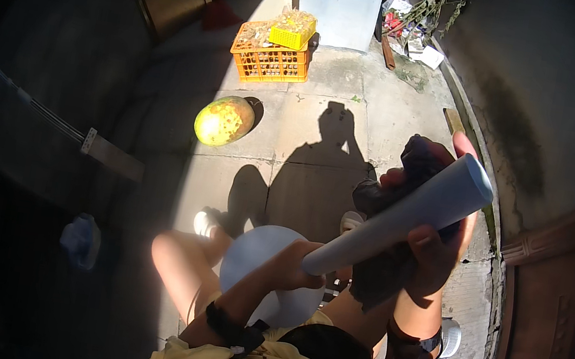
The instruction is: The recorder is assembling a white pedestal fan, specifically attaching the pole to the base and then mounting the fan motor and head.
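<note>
Both grips on grey pipe (pixel 402 216), round fruit (pixel 224 120) beyond.

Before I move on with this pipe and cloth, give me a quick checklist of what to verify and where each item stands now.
1. Left hand grips the lower end of the grey pipe: ok.
2. Right hand holds the dark cloth against the pipe: ok, cloth bunched around its upper half.
3. Pipe's open top end free of cloth: ok, its rim shows.
4. Round pale disc at the pipe's lower end joined to it: cannot tell, the left hand hides the junction.
5. Floor in front: not ok, a yellow-green melon and an orange crate sit on the concrete.
</note>
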The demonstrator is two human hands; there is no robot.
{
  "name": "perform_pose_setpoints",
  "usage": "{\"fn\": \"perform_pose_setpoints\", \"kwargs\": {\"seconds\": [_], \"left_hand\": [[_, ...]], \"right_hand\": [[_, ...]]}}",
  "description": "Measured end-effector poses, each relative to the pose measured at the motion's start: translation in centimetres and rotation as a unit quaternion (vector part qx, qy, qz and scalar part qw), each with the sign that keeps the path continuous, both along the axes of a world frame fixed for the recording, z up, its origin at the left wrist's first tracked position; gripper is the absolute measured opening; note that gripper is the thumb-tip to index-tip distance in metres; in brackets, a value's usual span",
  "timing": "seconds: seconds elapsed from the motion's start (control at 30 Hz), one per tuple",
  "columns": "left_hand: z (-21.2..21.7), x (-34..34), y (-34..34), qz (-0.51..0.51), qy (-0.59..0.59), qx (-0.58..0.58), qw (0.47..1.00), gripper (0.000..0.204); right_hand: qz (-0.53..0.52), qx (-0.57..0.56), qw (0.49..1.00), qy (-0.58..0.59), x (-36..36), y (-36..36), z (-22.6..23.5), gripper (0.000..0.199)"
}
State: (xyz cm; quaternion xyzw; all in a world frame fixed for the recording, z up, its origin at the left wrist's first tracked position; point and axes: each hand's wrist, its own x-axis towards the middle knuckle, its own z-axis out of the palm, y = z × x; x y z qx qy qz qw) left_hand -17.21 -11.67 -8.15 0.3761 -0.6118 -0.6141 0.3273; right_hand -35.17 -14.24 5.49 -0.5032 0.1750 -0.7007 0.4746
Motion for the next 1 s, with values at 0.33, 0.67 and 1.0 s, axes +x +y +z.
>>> {"fn": "perform_pose_setpoints", "kwargs": {"seconds": [0.33, 0.67, 1.0], "left_hand": [[-4.0, 0.6, 0.6, 0.103, 0.015, -0.040, 0.994, 0.045], [0.3, 0.2, -0.3, 0.027, -0.096, 0.030, 0.995, 0.057], [-3.2, 6.5, 0.4, 0.398, -0.196, -0.304, 0.843, 0.066]], "right_hand": [[0.153, 0.125, 0.973, 0.116, 3.6, 1.8, -10.0, 0.069], [0.004, 0.093, 0.983, 0.156, 2.6, 0.5, -12.8, 0.046], [-0.046, -0.025, 0.997, 0.049, -1.8, -2.0, -4.5, 0.047]]}}
